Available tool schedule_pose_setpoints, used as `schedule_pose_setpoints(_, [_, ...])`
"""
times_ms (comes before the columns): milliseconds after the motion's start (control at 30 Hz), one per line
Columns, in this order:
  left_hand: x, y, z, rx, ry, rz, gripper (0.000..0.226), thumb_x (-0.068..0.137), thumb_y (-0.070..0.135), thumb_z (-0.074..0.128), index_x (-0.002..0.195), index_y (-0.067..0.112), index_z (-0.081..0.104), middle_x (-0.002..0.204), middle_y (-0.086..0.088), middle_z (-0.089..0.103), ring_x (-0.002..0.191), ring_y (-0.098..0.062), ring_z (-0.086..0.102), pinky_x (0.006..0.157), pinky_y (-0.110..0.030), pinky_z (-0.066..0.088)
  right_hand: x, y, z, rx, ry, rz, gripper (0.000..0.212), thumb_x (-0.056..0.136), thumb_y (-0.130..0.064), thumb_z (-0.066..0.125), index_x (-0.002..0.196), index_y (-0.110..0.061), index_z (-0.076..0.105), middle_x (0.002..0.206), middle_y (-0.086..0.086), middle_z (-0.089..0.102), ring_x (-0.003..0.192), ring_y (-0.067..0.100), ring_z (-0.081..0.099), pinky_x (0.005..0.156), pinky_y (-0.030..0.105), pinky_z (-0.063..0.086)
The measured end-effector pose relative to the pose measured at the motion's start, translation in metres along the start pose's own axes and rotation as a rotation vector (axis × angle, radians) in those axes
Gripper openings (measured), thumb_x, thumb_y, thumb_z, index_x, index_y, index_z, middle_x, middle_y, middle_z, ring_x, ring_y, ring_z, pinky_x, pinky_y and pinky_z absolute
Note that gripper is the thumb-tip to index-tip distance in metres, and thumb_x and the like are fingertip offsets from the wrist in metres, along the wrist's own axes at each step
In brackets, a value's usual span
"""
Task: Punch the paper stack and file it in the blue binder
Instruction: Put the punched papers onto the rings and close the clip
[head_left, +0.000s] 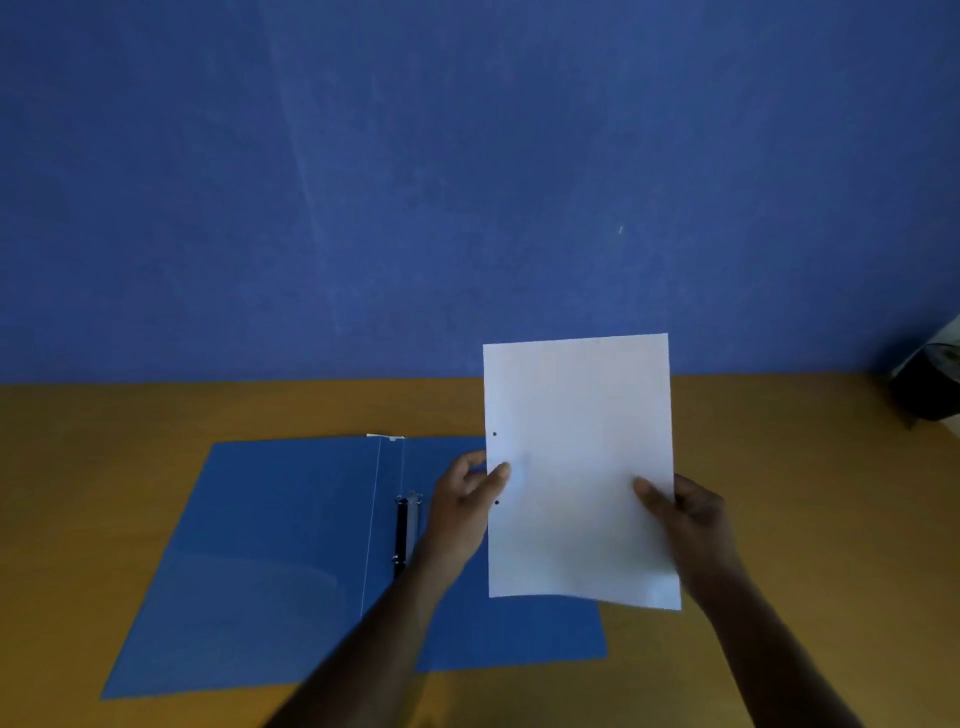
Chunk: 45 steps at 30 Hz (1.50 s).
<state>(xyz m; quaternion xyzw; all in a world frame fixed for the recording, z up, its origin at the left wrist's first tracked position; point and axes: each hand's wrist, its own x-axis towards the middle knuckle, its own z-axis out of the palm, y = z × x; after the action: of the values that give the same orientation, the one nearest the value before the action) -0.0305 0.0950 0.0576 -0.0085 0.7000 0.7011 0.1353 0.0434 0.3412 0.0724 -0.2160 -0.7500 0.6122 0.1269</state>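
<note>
No words or numbers can be read here — the paper stack (579, 467) looks blank — the blue binder (280, 545) too.

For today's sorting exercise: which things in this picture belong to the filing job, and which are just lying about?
Job:
paper, already punched, held by left hand and right hand
binder, open on the table
ring clip

Lying about:
dark object, table's far right edge, unclear what

No punch in view.

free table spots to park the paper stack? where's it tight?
Bare wood right of the blue binder, running to the dark object at the far right corner. Another strip behind the binder, along the wall. Small patch left of it. Tight at the ring clip: left hand, right hand hold the paper stack there.
</note>
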Motion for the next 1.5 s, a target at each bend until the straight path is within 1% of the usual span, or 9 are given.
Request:
schedule_pose_setpoints(133, [0.001, -0.014, -0.010, 0.151, 0.163, 0.186, 0.014, 0.096, 0.027, 0.059, 0.090, 0.014, 0.059, 0.072, 0.002, 0.057, 0.062, -0.002, 0.049, 0.060, -0.019, 0.040, -0.010, 0.010, 0.029, -0.021, 0.027, -0.058, 0.005, 0.091, -0.018, 0.070, 0.091, -0.019, 0.075, 0.087, -0.001, 0.078, 0.082, 0.023, 0.072, 0.070, 0.045, 0.056])
schedule_pose_setpoints(233, [-0.008, -0.026, -0.015, 0.283, 0.226, 0.316, 0.011, 0.097, 0.023, 0.055, 0.086, 0.020, 0.053, 0.069, 0.006, 0.055, 0.061, -0.005, 0.049, 0.057, -0.017, 0.037, -0.018, 0.011, 0.047, 0.034, -0.018, -0.080, 0.014, 0.092, -0.010, 0.066, 0.102, -0.018, 0.072, 0.095, -0.006, 0.079, 0.087, 0.013, 0.074, 0.072, 0.032, 0.060])
schedule_pose_setpoints(533, [-0.018, -0.038, -0.028, 0.365, 0.255, 0.372, 0.021, 0.098, 0.019, 0.056, 0.081, 0.030, 0.050, 0.062, 0.006, 0.051, 0.057, -0.012, 0.046, 0.052, -0.019, 0.035, -0.020, 0.024, 0.063, -0.018, -0.008, -0.060, 0.023, 0.089, -0.014, 0.071, 0.111, -0.010, 0.069, 0.101, 0.003, 0.077, 0.095, 0.020, 0.073, 0.084, 0.047, 0.060])
schedule_pose_setpoints(600, [-0.013, -0.030, -0.033, 0.326, 0.273, 0.338, 0.013, 0.096, 0.021, 0.059, 0.083, 0.019, 0.059, 0.064, -0.001, 0.058, 0.058, -0.014, 0.051, 0.054, -0.025, 0.041, -0.013, 0.016, 0.060, -0.068, -0.045, -0.092, 0.018, 0.088, -0.013, 0.072, 0.105, -0.017, 0.071, 0.098, -0.001, 0.077, 0.092, 0.016, 0.073, 0.080, 0.039, 0.060])
schedule_pose_setpoints(733, [-0.001, -0.011, -0.052, 0.193, 0.284, 0.163, 0.010, 0.088, 0.012, 0.069, 0.082, 0.019, 0.072, 0.078, 0.004, 0.073, 0.068, 0.002, 0.063, 0.062, -0.010, 0.048, -0.002, 0.000, 0.055, 0.053, -0.205, 0.025, 0.016, 0.090, -0.008, 0.069, 0.102, -0.018, 0.073, 0.097, 0.004, 0.078, 0.089, 0.020, 0.075, 0.073, 0.031, 0.057])
schedule_pose_setpoints(867, [0.006, -0.011, -0.076, 0.027, 0.250, -0.054, 0.011, 0.080, 0.010, 0.078, 0.090, 0.014, 0.077, 0.086, -0.001, 0.077, 0.080, -0.011, 0.072, 0.076, -0.029, 0.058, 0.000, -0.006, 0.066, 0.155, -0.272, 0.220, 0.014, 0.093, -0.004, 0.062, 0.097, -0.002, 0.075, 0.097, 0.018, 0.077, 0.090, 0.034, 0.074, 0.074, 0.042, 0.060])
schedule_pose_setpoints(967, [0.008, -0.018, -0.089, 0.053, 0.273, -0.173, 0.012, 0.078, 0.012, 0.080, 0.088, 0.016, 0.076, 0.084, 0.004, 0.074, 0.084, -0.012, 0.069, 0.074, -0.025, 0.054, -0.001, 0.000, 0.080, 0.123, -0.241, 0.316, 0.013, 0.091, -0.005, 0.066, 0.096, 0.003, 0.075, 0.097, 0.025, 0.075, 0.092, 0.044, 0.071, 0.086, 0.059, 0.056])
schedule_pose_setpoints(1267, [0.011, -0.056, -0.102, 0.148, 0.311, -0.280, 0.013, 0.082, 0.013, 0.076, 0.095, 0.009, 0.077, 0.093, -0.003, 0.075, 0.091, -0.018, 0.069, 0.082, -0.027, 0.053, -0.008, 0.011, 0.109, 0.035, -0.201, 0.391, 0.012, 0.089, -0.003, 0.067, 0.093, 0.004, 0.075, 0.093, 0.026, 0.075, 0.087, 0.045, 0.072, 0.078, 0.054, 0.058])
schedule_pose_setpoints(1500, [0.012, -0.067, -0.095, 0.214, 0.327, -0.283, 0.014, 0.083, 0.017, 0.076, 0.095, 0.009, 0.077, 0.078, 0.006, 0.071, 0.077, -0.010, 0.066, 0.065, -0.020, 0.049, -0.011, 0.012, 0.106, -0.030, -0.185, 0.406, 0.011, 0.089, -0.007, 0.066, 0.089, 0.001, 0.075, 0.086, 0.021, 0.077, 0.082, 0.042, 0.073, 0.080, 0.057, 0.058])
